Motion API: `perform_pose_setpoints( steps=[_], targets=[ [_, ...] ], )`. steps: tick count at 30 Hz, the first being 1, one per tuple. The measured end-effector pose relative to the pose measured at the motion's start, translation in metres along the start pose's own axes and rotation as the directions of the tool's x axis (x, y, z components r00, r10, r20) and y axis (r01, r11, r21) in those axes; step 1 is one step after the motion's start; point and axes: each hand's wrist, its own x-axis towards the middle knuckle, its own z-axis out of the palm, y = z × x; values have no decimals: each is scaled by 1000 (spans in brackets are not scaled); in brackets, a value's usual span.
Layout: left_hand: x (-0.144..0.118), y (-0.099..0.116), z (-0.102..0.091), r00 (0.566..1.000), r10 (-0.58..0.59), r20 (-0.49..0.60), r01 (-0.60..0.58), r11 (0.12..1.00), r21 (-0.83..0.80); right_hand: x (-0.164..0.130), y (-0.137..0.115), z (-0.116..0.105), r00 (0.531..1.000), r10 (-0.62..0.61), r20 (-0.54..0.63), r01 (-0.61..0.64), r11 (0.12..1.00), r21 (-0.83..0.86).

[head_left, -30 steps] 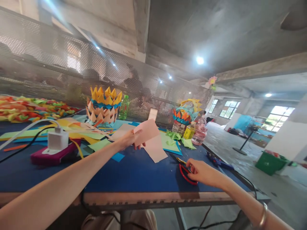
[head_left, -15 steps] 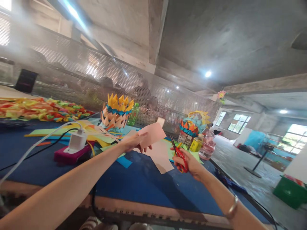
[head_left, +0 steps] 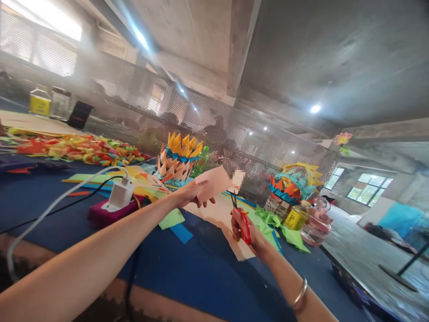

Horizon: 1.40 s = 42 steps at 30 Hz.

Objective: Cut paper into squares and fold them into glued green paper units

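At centre frame the left hand (head_left: 189, 195) pinches a pink paper piece (head_left: 213, 183) held above the blue table (head_left: 187, 264). Just right and lower, the right hand (head_left: 246, 229) grips red-handled scissors (head_left: 241, 219), blades pointing up toward the paper's lower edge.

both arms are bare, with no sleeves showing. the right wrist wears a thin metal bangle (head_left: 299, 294). the left hand (head_left: 187, 195) has no rings visible.
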Motion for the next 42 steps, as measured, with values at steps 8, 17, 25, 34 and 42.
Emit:
perform_pose_setpoints(
  steps=[8, 17, 25, 34, 42],
  targets=[
    [-5, 4, 21, 994, -25, 109, 20, 999, 38, -18, -11, -4, 993, -12, 119, 19, 998, -53],
    [-9, 7, 21, 970, -42, 240, 39, 999, 17, -16, -10, -6, 990, -50, 135, 59, 996, -67],
    [-7, 0, 19, 952, -68, 300, 70, 998, 6, -14, -8, -7, 991, -35, 129, 43, 997, -64],
    [-5, 5, 18, 997, -58, 54, 59, 998, -14, -8, -2, -6, 951, -248, -186, 239, 969, -70],
    [-8, -3, 40, 983, -111, 144, 96, 990, 107, -7, -6, -6, 883, -408, -234, 379, 912, -159]
  ],
)
